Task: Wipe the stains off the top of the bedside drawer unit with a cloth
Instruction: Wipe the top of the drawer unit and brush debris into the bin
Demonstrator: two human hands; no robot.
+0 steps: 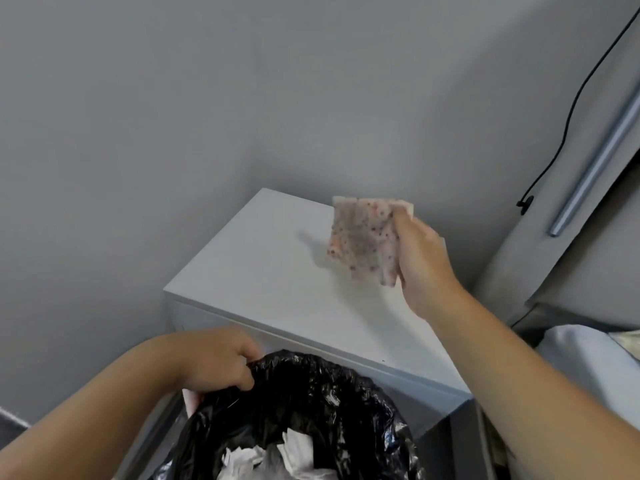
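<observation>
So the cloth (363,237), pinkish and covered in dark specks, is held up above the far right part of the white drawer unit top (277,271), pinched along its right edge by the right hand (424,268), fingers pressed together. Nearer and to the left, the rim of a black bin bag (311,393) is gripped by the left hand (221,358), fingers curled shut. Crumpled white paper (294,452) is seen inside.
</observation>
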